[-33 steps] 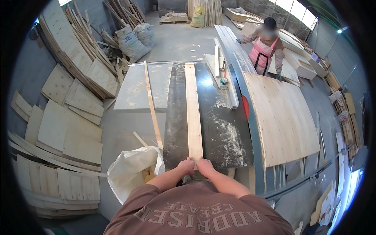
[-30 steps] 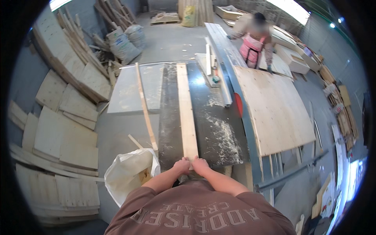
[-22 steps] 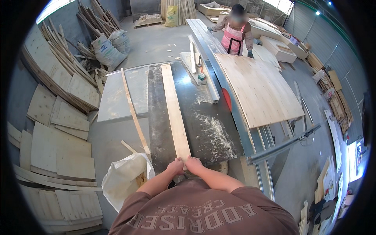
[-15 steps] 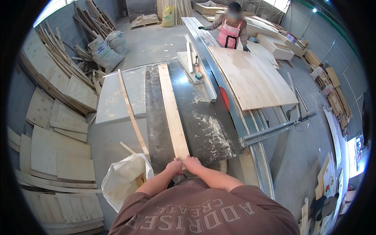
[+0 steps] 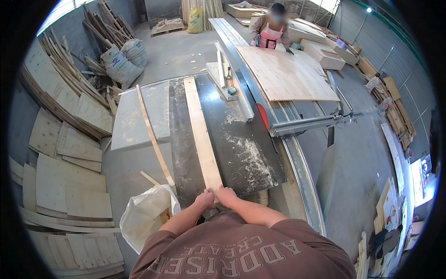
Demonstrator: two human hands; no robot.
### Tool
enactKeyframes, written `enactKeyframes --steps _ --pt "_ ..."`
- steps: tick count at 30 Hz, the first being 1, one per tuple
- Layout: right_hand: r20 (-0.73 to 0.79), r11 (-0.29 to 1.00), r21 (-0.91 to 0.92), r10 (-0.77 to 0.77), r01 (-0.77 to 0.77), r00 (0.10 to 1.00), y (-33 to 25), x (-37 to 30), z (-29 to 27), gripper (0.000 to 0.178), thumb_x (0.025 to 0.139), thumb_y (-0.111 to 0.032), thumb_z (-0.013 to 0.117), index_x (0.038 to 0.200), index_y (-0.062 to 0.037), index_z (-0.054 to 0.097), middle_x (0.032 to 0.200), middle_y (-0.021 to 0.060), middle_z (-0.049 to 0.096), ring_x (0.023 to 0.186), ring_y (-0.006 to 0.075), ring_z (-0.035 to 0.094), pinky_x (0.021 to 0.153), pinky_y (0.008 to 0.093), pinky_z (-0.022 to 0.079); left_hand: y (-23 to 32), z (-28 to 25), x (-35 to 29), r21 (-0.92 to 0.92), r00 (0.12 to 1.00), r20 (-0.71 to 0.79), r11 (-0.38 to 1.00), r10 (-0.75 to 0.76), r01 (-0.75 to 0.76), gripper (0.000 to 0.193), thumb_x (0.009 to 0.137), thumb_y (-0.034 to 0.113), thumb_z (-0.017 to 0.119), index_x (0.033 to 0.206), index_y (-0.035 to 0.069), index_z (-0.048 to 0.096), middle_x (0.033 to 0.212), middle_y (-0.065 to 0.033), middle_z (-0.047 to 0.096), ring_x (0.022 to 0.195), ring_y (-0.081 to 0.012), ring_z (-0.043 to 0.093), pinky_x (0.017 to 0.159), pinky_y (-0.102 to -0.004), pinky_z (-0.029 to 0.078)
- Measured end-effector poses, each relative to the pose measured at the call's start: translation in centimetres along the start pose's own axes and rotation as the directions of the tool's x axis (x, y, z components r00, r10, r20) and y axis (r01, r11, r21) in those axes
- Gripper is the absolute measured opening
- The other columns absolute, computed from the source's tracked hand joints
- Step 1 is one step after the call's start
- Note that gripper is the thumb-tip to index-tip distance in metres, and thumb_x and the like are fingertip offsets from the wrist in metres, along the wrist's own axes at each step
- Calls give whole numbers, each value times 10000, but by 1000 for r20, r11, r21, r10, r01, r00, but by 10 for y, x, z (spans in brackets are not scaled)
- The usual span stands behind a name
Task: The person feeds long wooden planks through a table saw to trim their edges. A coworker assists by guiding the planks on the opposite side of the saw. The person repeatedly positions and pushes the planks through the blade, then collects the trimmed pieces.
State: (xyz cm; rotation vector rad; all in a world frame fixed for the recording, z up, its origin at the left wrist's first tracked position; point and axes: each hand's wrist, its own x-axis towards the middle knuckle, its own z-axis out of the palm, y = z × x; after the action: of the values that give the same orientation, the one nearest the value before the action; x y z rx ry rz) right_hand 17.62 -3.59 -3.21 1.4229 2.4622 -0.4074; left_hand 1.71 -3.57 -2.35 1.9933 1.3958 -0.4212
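Observation:
A long, narrow pale wooden board (image 5: 202,135) lies lengthwise on the dark saw table (image 5: 186,160), its near end close to my body. My left hand (image 5: 205,199) is closed on the left side of that end. On the right side of the same end, my right hand (image 5: 226,196) grips the board with the thumb on top. The two hands are almost touching. Fingers under the board are hidden. Sawdust (image 5: 253,160) is scattered to the right of it, and a thin wood strip (image 5: 153,135) lies to the left.
A red blade guard (image 5: 262,115) stands right of the fence (image 5: 244,104). Beyond it, a co-worker (image 5: 271,32) in a pink apron handles a large plywood panel (image 5: 288,74) on the sliding carriage with its metal crossbar (image 5: 306,124). A white sack (image 5: 146,214) stands by my left arm.
The plywood panel and the metal crossbar have slid away from me. The co-worker's outstretched hand has come back toward their body. My hands keep their grip on the board.

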Motion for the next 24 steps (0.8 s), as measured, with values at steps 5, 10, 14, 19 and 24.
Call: enactKeyframes --steps 5,10,14,19,24 --pt "23 999 1 -44 44 999 -4 -9 4 246 903 -118 611 1076 39 691 1166 249 643 939 368 727 830 467 581 5 5 -10 -3 1000 9 1000 -16 16 846 705 238 831 1346 -144 433 1307 -310 541 1145 -418 653 936 -460 584" --pt "-12 1000 -12 -10 10 1000 -8 -14 34 234 884 -136 661 1085 -37 729 1192 206 644 1014 349 713 821 443 575 1 35 -2 18 1000 11 1000 -13 13 828 712 237 821 1352 -133 448 1332 -303 531 1157 -412 649 941 -458 581" --pt "18 1000 -14 -3 3 1000 -8 -15 35 200 883 -138 659 1035 -37 740 1191 203 652 1009 348 715 822 440 576 1 40 -2 6 999 5 999 -33 33 819 713 236 818 1348 -132 454 1328 -305 532 1157 -413 648 937 -456 582" --pt "15 1000 -9 -12 12 1000 -10 -17 31 201 890 -144 641 1020 -22 733 1184 212 655 979 339 722 811 439 581 6 32 -11 -6 999 16 999 -38 38 837 708 243 826 1349 -135 443 1321 -307 535 1157 -412 649 938 -458 582" --pt "-5 997 -60 -46 45 999 -10 -17 31 220 890 -137 625 1022 14 716 1151 230 656 939 331 730 798 441 592 4 32 -11 -2 999 3 999 -46 46 844 702 272 840 1334 -143 463 1313 -305 540 1151 -413 652 941 -457 582"
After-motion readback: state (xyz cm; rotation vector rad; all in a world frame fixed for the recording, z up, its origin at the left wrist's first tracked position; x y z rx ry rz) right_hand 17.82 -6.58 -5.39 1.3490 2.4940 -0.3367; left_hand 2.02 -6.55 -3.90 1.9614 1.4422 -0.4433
